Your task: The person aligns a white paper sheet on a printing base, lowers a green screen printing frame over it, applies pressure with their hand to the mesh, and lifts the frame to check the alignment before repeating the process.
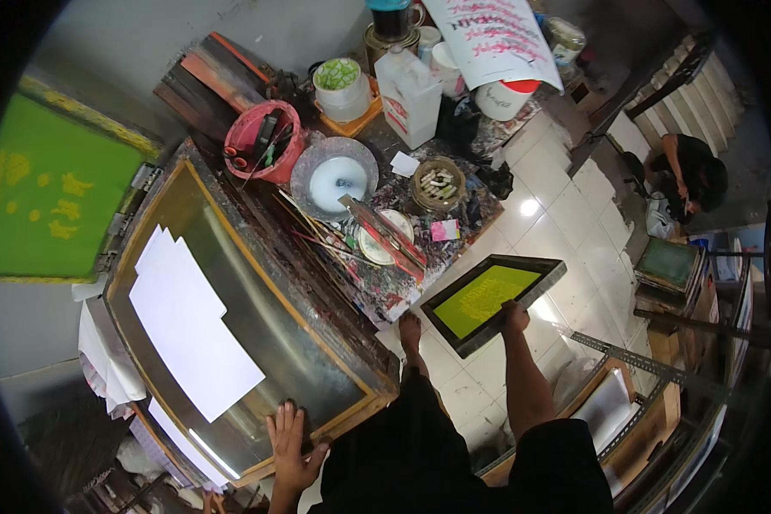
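screen frame, dark-edged with yellow-green mesh, is held tilted above the tiled floor, to the right of the glass-topped counter. the right hand is closed around its near edge; the left hand lies open, empty, thumb apart, on the counter's near edge. the step in hand looks like carrying or positioning the frame one-handed; the next move seems to call for a firm grip and clearance from the metal shelving. white paper sheets lie on the glass. a green screen stands hinged at its far left. beyond sit a pink bucket and a bowl of whitish liquid. another person crouches at upper right.
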